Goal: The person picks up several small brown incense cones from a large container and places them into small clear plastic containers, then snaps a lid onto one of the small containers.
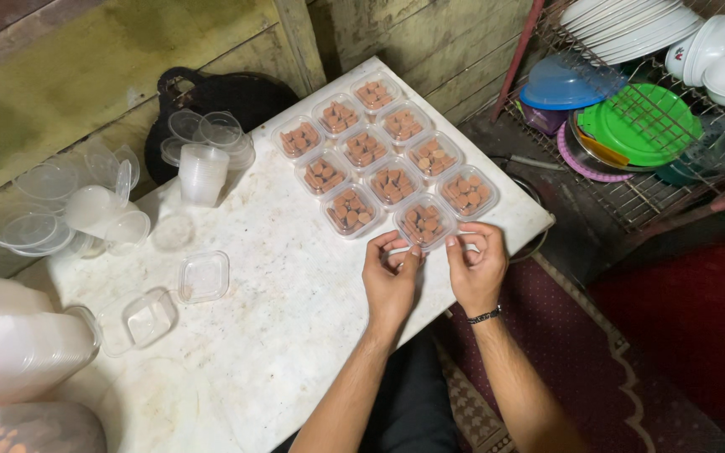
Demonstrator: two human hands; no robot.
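Observation:
Several small clear plastic tubs filled with brown round pieces stand in rows on the white table point(295, 252). My left hand point(390, 277) and my right hand point(476, 267) rest at the near edge of the closest filled tub point(425, 221), fingertips touching its rim from either side. A dark bracelet circles my right wrist. Whether anything small is pinched in my fingers is not visible.
An empty square tub point(204, 276) and an open one point(138, 320) lie on the table's left. Stacked clear cups point(201, 173) and round lids point(31, 228) sit farther left. A wire rack with plates, bowls and coloured lids point(639, 126) stands at right.

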